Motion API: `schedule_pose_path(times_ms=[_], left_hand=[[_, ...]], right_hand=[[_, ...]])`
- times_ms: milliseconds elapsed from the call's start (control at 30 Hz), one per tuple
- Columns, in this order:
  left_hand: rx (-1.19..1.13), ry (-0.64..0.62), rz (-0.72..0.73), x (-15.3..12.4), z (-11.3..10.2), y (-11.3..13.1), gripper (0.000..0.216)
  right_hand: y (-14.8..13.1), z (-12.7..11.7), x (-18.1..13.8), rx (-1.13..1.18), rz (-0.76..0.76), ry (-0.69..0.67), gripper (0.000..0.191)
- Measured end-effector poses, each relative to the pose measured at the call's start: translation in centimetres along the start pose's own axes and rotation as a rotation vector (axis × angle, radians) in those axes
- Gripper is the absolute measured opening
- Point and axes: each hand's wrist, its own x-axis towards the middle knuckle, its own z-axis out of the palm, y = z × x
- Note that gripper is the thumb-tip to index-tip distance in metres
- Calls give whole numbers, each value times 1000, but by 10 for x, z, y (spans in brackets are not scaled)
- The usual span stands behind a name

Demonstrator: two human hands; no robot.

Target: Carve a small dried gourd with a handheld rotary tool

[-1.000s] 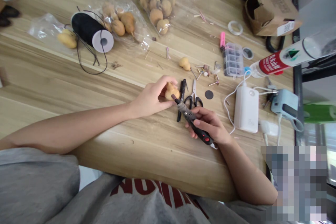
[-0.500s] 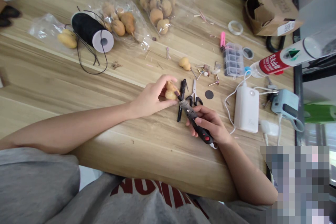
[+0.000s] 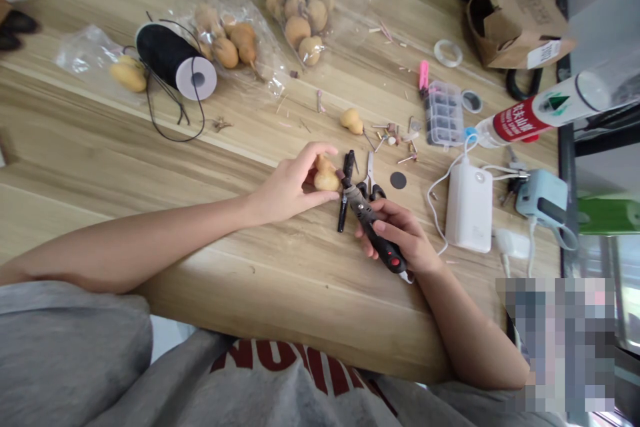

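Between the thumb and fingers of my left hand point(image 3: 295, 183) is a small tan gourd point(image 3: 326, 175). My right hand point(image 3: 400, 230) grips a black and grey rotary tool point(image 3: 373, 225) with a red button. The tool's brown tip points at the gourd's right side; a slight gap seems to part them, though contact is hard to judge. Just beyond the tool lie a black pen point(image 3: 344, 203) and scissors point(image 3: 371, 177) with black handles. Another small gourd point(image 3: 351, 121) with a stem rests farther up the table, beside several loose grinding bits point(image 3: 393, 133).
Bagged gourds point(image 3: 303, 13) and a black cord spool point(image 3: 170, 60) lie at the back. On the right are a clear compartment box point(image 3: 444, 113), a water bottle point(image 3: 545, 110), a white power bank point(image 3: 469, 207) with cables, a blue charger point(image 3: 543, 197) and a cardboard box point(image 3: 523, 20).
The rotary tool has drawn back slightly to the right from the gourd, moving with my right hand. My left hand and the gourd have stayed almost still.
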Motion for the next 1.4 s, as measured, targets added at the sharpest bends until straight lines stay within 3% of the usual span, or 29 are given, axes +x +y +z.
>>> schedule_pose_path(times_ms=[1400], left_hand=[[43,-15,49,0,0,-1,56]], right_hand=[[0,-1,-1,0,-12,-88,16]])
